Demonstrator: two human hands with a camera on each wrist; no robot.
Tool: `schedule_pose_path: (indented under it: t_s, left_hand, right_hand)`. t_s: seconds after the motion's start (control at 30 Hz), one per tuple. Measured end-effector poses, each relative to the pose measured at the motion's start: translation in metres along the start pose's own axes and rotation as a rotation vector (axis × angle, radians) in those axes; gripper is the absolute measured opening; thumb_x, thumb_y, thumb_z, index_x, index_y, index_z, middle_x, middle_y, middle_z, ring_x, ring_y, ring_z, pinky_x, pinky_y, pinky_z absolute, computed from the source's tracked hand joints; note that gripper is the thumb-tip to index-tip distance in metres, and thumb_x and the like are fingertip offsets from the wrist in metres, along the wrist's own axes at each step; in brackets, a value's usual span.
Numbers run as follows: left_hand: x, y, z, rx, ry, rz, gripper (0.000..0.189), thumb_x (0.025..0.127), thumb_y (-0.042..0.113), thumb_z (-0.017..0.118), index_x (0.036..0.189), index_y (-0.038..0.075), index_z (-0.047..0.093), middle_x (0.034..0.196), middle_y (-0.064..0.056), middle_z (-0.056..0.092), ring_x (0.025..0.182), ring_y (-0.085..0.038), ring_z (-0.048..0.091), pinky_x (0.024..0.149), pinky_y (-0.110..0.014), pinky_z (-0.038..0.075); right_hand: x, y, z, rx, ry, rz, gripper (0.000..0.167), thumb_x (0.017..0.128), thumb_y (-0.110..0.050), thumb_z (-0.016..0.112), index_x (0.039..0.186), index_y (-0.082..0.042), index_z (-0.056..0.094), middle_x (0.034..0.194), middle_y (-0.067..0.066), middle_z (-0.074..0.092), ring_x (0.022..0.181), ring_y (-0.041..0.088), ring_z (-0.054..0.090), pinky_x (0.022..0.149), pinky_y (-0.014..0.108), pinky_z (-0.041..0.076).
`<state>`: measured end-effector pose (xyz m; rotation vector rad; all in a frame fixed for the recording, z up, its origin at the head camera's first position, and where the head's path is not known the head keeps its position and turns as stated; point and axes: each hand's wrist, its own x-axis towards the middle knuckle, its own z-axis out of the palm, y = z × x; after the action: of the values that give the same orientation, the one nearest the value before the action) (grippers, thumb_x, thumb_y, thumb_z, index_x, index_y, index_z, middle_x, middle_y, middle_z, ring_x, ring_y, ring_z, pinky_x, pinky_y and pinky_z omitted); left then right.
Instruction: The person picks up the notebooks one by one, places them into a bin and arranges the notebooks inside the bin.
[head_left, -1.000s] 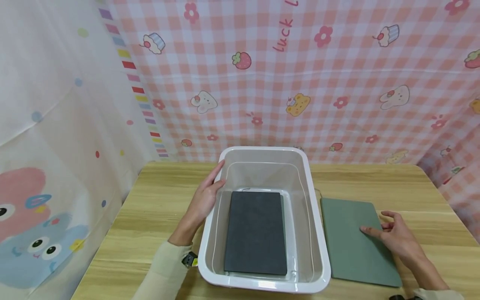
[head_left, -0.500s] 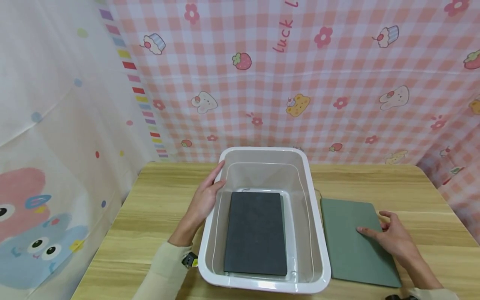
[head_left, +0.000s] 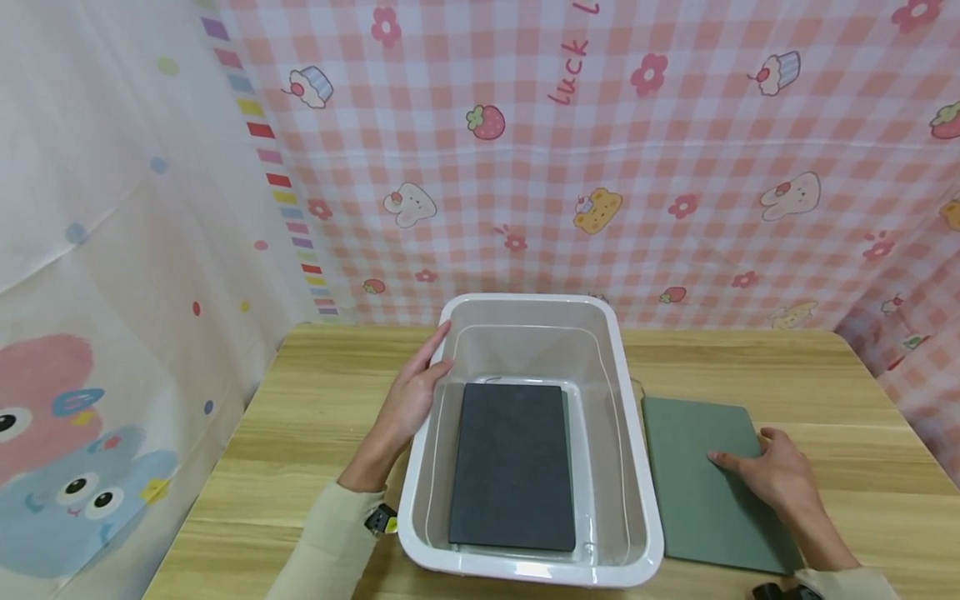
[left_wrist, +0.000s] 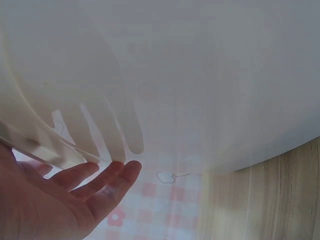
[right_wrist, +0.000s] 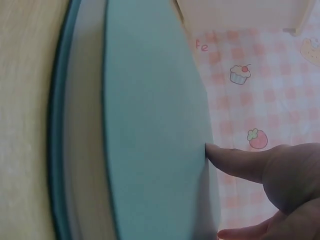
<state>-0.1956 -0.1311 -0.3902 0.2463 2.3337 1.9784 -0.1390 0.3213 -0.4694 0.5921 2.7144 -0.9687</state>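
Observation:
A white plastic bin (head_left: 525, 571) stands on the table. My left hand (head_left: 408, 400) holds its left wall, thumb over the rim and fingers along the outside; in the left wrist view the fingers (left_wrist: 112, 185) show against the pale wall. Inside the bin lies a dark grey hardcover book (head_left: 513, 467), with a green edge showing beneath it. Right of the bin, a green hardcover book (head_left: 697, 483) lies flat. My right hand (head_left: 783, 475) grips its right edge, thumb on the cover; most of the other fingers are hidden. Pages show between its covers in the right wrist view.
The wooden table (head_left: 330, 375) extends to both sides of the bin. A pink checked cloth (head_left: 525, 183) hangs behind it, and a white printed cloth (head_left: 150, 250) hangs at the left. The green book lies close against the bin's right side.
My right hand has shifted left and inward over the green book's right edge, its fingers closing in. The left hand, the bin and both books stay in place.

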Motion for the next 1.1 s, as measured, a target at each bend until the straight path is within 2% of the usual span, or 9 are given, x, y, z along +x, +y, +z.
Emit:
schedule_pose_path:
  t_s: [0.3,0.5,0.63,0.87,1.0,1.1]
  left_hand:
    - [0.002,0.001,-0.001,0.031,0.011,0.013,0.053,0.104,0.016,0.046,0.156,0.018,0.034,0.162,0.001,0.025,0.148,-0.016,0.022,0.12,-0.042,0.021]
    - [0.002,0.001,-0.002,0.04,0.015,0.017,0.053,0.104,0.017,0.046,0.156,0.019,0.034,0.162,0.002,0.025,0.148,-0.016,0.021,0.121,-0.043,0.019]
    - [0.002,0.0,-0.002,0.035,0.012,0.014,0.053,0.104,0.017,0.045,0.156,0.019,0.034,0.163,0.002,0.024,0.149,-0.016,0.02,0.121,-0.043,0.018]
    - [0.001,0.0,-0.002,0.024,0.004,0.016,0.053,0.104,0.017,0.045,0.156,0.019,0.033,0.163,0.001,0.024,0.148,-0.017,0.021,0.121,-0.044,0.019]
    - [0.001,-0.001,-0.001,0.023,0.001,0.02,0.053,0.104,0.017,0.045,0.156,0.018,0.034,0.163,0.001,0.024,0.149,-0.016,0.019,0.121,-0.044,0.018]
    - [0.001,-0.001,-0.001,0.024,-0.001,0.025,0.053,0.104,0.017,0.045,0.156,0.017,0.034,0.163,0.0,0.024,0.149,-0.016,0.018,0.122,-0.044,0.016]
  right_hand:
    - [0.004,-0.009,0.001,0.089,-0.003,0.033,0.108,0.081,-0.037,0.079,0.145,0.021,0.015,0.136,0.047,0.034,0.119,0.058,0.043,0.092,0.062,0.042]
    - [0.003,-0.013,0.003,0.092,0.028,0.012,0.101,0.082,-0.029,0.078,0.143,0.021,0.016,0.133,0.05,0.033,0.116,0.058,0.043,0.093,0.063,0.042]
    - [0.003,-0.013,0.005,0.104,0.032,0.015,0.1,0.083,-0.029,0.078,0.144,0.019,0.015,0.132,0.05,0.031,0.117,0.059,0.04,0.094,0.064,0.039]
    - [0.002,-0.008,0.004,0.146,0.024,0.002,0.1,0.083,-0.029,0.079,0.145,0.014,0.014,0.141,0.048,0.027,0.124,0.058,0.033,0.098,0.066,0.035]
    - [0.002,-0.004,0.002,0.16,0.006,-0.029,0.1,0.083,-0.032,0.08,0.143,0.014,0.015,0.14,0.048,0.027,0.125,0.057,0.036,0.098,0.065,0.036]
    - [0.002,0.0,0.0,0.162,-0.012,-0.052,0.098,0.083,-0.036,0.079,0.142,0.013,0.017,0.136,0.047,0.03,0.118,0.053,0.039,0.094,0.063,0.038]
